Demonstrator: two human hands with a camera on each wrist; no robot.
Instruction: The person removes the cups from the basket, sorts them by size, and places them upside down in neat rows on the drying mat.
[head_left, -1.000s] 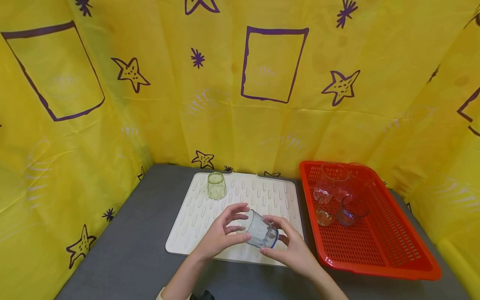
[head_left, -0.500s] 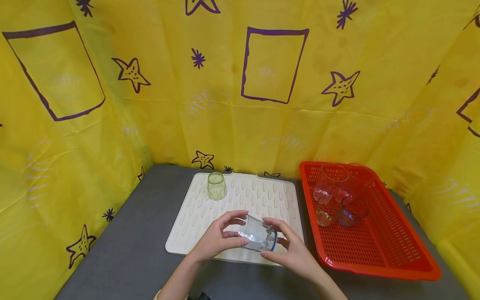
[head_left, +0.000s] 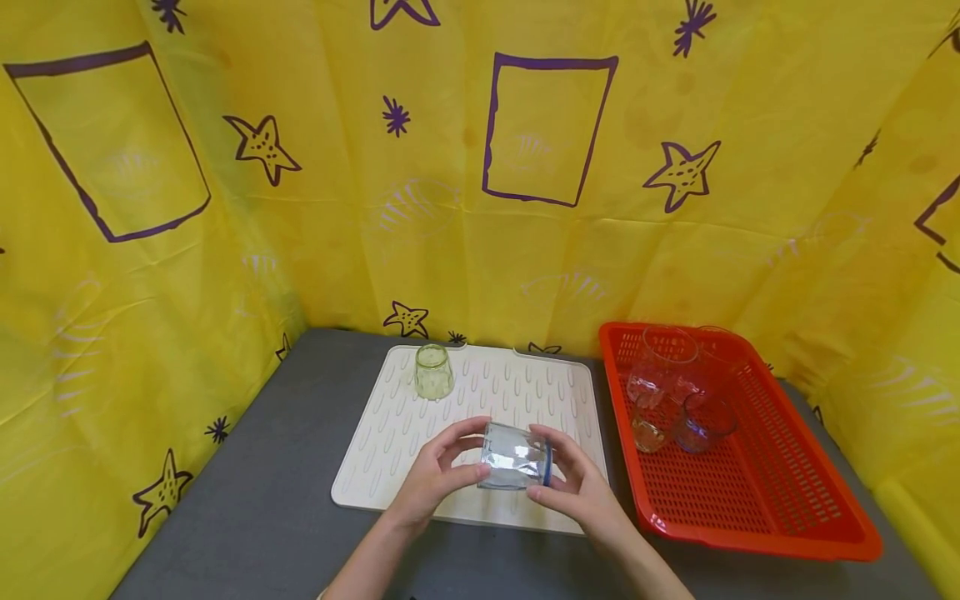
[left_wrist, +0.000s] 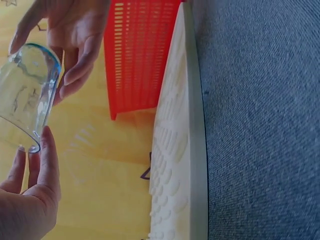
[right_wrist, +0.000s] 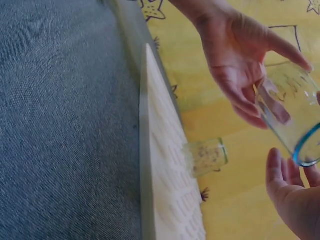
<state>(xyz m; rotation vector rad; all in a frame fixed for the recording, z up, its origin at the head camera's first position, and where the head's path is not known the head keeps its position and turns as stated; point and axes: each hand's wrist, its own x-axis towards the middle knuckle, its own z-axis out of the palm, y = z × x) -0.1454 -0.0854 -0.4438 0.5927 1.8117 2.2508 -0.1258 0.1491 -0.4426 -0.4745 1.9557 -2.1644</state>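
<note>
Between my two hands a clear drinking glass (head_left: 516,457) lies sideways in the air above the front part of a white ridged drying mat (head_left: 367,471). My left hand (head_left: 442,473) pinches its left end, thumb in front and fingers behind. At the other end, which has a blue tint, my right hand (head_left: 581,487) grips it between thumb and fingers. The left wrist view shows the same glass (left_wrist: 27,90) tilted, with fingertips at both ends. A greenish glass (head_left: 433,373) stands upside down on the mat's back left part.
Right of the mat stands a red plastic basket (head_left: 757,540) with slotted walls. Several glasses, among them a bluish one (head_left: 703,425), are in its left part. A yellow patterned cloth (head_left: 450,250) hangs behind and at the sides of the grey table (head_left: 262,483).
Both hands have turned the glass from a slant to nearly level, its blue-tinted end rising slightly. The greenish glass, mat and basket have stayed put.
</note>
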